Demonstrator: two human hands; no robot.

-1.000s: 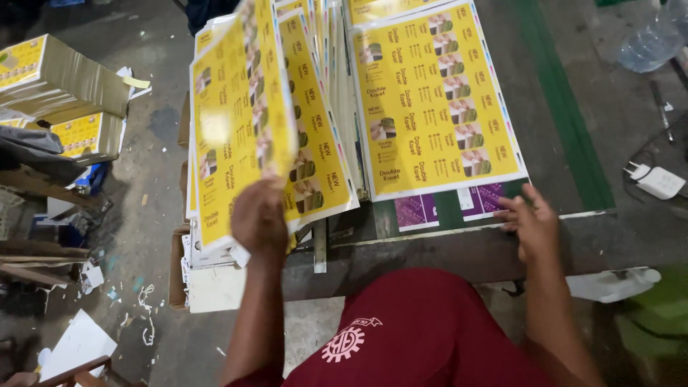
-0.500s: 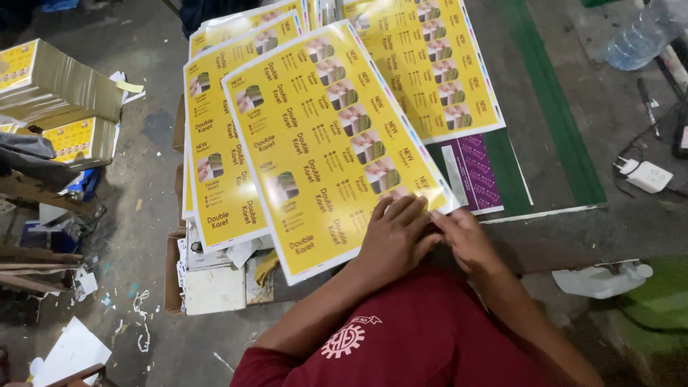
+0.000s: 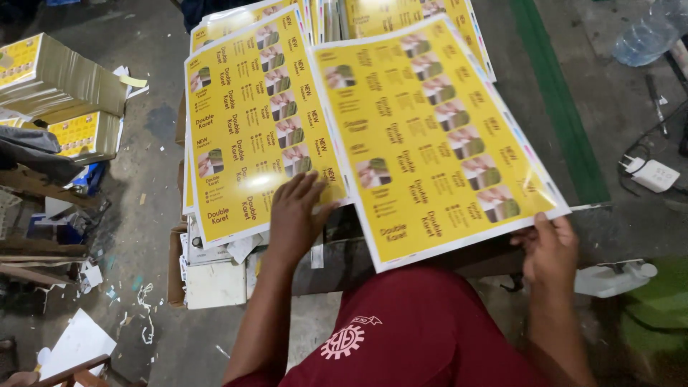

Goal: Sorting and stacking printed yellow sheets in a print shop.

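A glossy yellow printed sheet [image 3: 430,136] lies tilted across the right-hand pile, its near edge hanging over the table edge. My right hand [image 3: 548,251] grips that sheet at its near right corner. My left hand [image 3: 297,215] rests flat, fingers spread, on the near edge of the left stack of yellow sheets [image 3: 244,129], next to the loose sheet's left edge. More yellow sheets [image 3: 401,11] show at the far side under the top sheet.
Bundled stacks of yellow prints [image 3: 57,79] stand on the floor at left, with scraps of white paper [image 3: 79,344] below. A green strip [image 3: 559,100] runs along the table at right, beside a white charger [image 3: 652,174] and a plastic bottle [image 3: 645,36].
The top sheet has been carried from the left stack across to the right pile. My right hand went with it to the right, and my left hand went back onto the left stack.
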